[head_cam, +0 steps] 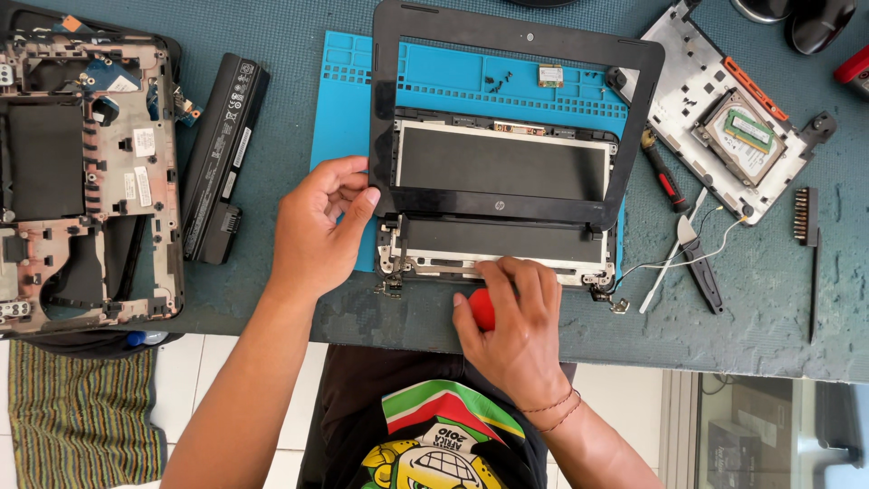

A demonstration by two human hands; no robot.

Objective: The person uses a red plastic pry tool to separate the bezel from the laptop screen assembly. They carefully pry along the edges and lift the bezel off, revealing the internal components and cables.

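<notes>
At the centre of the frame, a black screen bezel (507, 127) lies loosened over a laptop lid assembly (502, 249), both resting on a blue mat (339, 109) on the grey-green worktop (769, 308). The left hand (319, 226) pinches the bezel's left edge between thumb and fingers. The right hand (516, 330) is closed around a red-handled tool (482, 309), pressed at the lid's lower edge near the hinges. At the left of the frame sit a stripped laptop base (86, 172) and a black battery (224, 154). At upper right lies a metal plate with a hard drive (744, 140); tweezers (699, 263) lie below it.
</notes>
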